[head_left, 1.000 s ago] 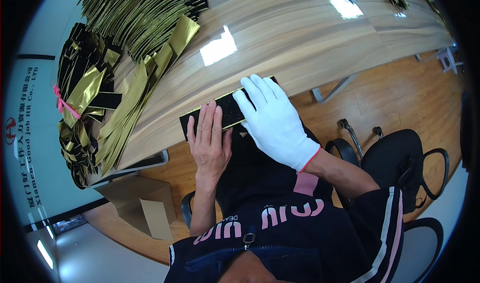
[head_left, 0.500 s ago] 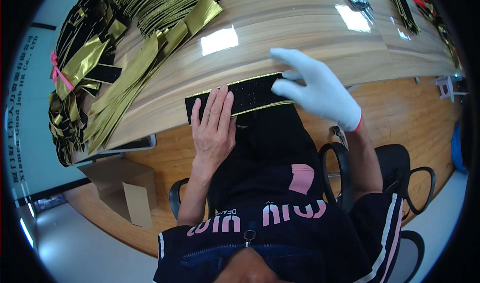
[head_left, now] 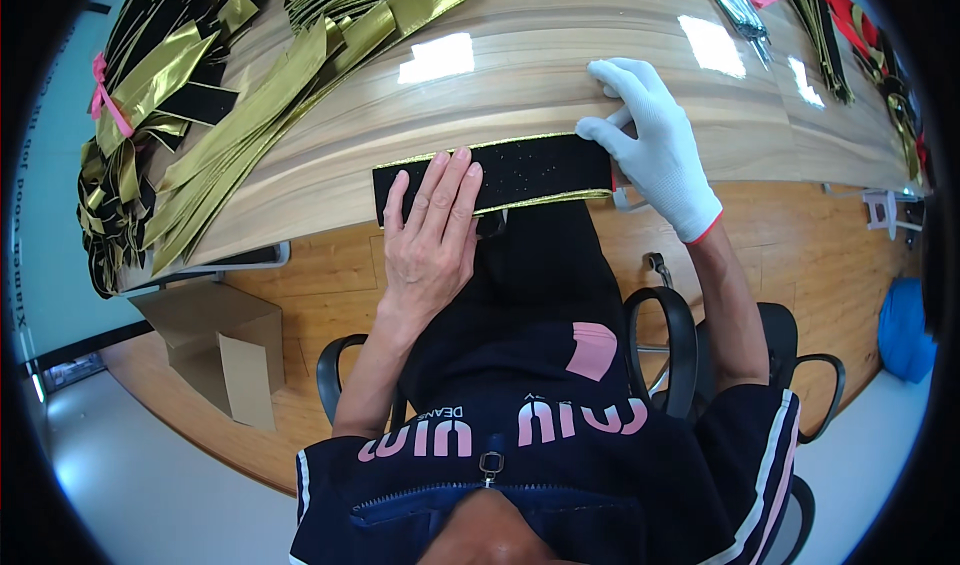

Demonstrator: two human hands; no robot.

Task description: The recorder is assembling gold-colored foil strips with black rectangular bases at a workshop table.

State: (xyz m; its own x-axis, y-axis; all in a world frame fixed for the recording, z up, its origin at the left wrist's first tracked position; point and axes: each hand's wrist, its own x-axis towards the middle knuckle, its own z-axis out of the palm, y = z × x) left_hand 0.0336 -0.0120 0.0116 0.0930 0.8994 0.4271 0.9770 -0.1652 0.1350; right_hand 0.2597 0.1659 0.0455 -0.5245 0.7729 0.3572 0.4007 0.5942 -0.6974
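Note:
A flat black strip with gold edges [head_left: 530,173] lies along the near edge of the wooden table [head_left: 520,95]. My bare left hand [head_left: 432,230] presses flat on its left part, fingers spread. My right hand [head_left: 648,140], in a white glove, rests at the strip's right end, with thumb and fingers touching that end. Whether the gloved fingers pinch the strip or only touch it is unclear.
A heap of gold and black ribbon strips [head_left: 200,95] covers the table's left side, with a pink tie [head_left: 105,105] on it. More bundles [head_left: 840,35] lie at the far right. A cardboard box [head_left: 215,345] stands on the floor at left, and a black chair [head_left: 690,365] is under me.
The black strip has been drawn out longer toward the right. My gloved right hand slid from beside the left hand to the strip's right end. The left hand stayed pressing down.

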